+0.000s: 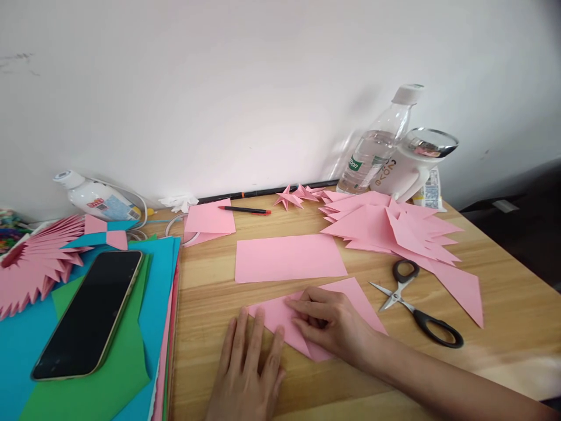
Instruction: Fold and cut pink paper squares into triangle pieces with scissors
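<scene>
A folded sheet of pink paper (pixel 359 301) lies on the wooden table in front of me, its left side narrowing to a point. My left hand (pixel 248 362) rests flat with fingers spread, the fingertips at the paper's left corner. Bent over the same paper is my right hand (pixel 331 321), its thumb and index finger close together on the folded part and the other fingers curled under. Just beyond lies a flat pink rectangle of paper (pixel 289 258). Scissors (pixel 397 297) with black handles lie partly open to the right of my right hand.
A pile of pointed pink folded pieces (pixel 372 225) sits at right, before a water bottle (pixel 372 146) and a white mug (pixel 403 166). Small paper stars (pixel 289 199) and a pen (pixel 245 210) lie near the wall. At left, a phone (pixel 90 316) rests on coloured paper (pixel 162 280).
</scene>
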A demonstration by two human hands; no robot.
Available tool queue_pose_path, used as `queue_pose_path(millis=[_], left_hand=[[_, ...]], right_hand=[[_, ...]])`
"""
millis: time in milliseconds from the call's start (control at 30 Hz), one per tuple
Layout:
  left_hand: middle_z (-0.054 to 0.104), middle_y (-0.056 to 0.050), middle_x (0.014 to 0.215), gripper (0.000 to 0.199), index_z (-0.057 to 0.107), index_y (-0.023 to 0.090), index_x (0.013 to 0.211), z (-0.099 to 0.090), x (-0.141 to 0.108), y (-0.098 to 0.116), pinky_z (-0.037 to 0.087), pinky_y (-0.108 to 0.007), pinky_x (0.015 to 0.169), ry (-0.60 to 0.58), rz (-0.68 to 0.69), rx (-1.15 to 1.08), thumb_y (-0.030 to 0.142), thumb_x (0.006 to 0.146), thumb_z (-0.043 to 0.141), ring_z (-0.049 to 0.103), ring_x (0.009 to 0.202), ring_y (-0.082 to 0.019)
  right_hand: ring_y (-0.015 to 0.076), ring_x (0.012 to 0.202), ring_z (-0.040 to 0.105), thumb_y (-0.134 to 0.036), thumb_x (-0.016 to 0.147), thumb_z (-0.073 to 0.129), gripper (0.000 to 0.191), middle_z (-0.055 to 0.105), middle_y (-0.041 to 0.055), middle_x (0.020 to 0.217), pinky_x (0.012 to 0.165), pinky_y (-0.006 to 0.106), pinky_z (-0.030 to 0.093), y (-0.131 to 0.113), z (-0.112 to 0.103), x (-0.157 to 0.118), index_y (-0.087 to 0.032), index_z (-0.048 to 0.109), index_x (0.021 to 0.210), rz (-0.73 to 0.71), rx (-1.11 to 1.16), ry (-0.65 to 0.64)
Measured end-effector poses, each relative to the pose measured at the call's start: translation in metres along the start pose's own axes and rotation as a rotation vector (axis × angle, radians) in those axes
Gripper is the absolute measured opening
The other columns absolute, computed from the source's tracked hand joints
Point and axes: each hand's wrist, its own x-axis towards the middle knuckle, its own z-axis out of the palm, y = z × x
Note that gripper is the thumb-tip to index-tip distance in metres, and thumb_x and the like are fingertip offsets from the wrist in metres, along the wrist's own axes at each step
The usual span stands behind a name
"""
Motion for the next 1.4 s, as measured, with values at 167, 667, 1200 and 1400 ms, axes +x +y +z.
queue_pose_path(millis=[167, 667, 1200, 1400], left_hand=[[0.061, -0.013, 0.121, 0.039, 0.052, 0.020, 0.128, -0.004, 0.003, -0.004, 0.034, -0.041, 0.097, -0.033, 0.050, 0.024, 0.035, 0.093, 0.040, 0.051, 0.118, -0.031], [0.058, -0.011, 0.129, 0.046, 0.048, 0.022, 0.134, -0.004, -0.001, -0.007, 0.037, -0.043, 0.098, -0.111, 0.070, 0.032, 0.039, 0.090, 0.047, 0.050, 0.120, -0.032], [0.050, -0.029, 0.132, 0.102, 0.054, 0.010, 0.130, -0.033, 0.033, 0.011, 0.035, -0.058, 0.101, -0.663, -0.137, -0.139, 0.074, 0.051, 0.065, 0.041, 0.125, -0.047], [0.025, -0.025, 0.149, 0.106, 0.044, 0.031, 0.137, -0.052, 0.045, 0.016, 0.021, -0.067, 0.102, -0.905, -0.084, -0.221, 0.080, 0.045, 0.064, 0.021, 0.134, -0.052]], right_hand=[[0.0078, 0.051, 0.047, -0.017, 0.086, 0.054, 0.020, 0.054, 0.0020, 0.064, 0.046, 0.018, 0.039, 0.000, 0.000, 0.000, -0.012, 0.072, 0.092, 0.041, 0.011, 0.002], [0.0080, 0.050, 0.047, -0.014, 0.083, 0.055, 0.018, 0.055, 0.0028, 0.063, 0.046, 0.019, 0.038, 0.002, 0.002, 0.001, -0.011, 0.073, 0.086, 0.014, 0.014, 0.023], [0.0099, 0.053, 0.048, -0.012, 0.076, 0.058, 0.014, 0.058, 0.0016, 0.062, 0.050, 0.021, 0.037, -0.002, -0.004, 0.003, -0.014, 0.071, 0.075, 0.071, -0.042, -0.041], [0.0099, 0.054, 0.048, -0.011, 0.076, 0.059, 0.013, 0.058, 0.0006, 0.062, 0.052, 0.021, 0.039, 0.001, -0.003, 0.003, -0.014, 0.070, 0.080, 0.086, -0.061, -0.066]])
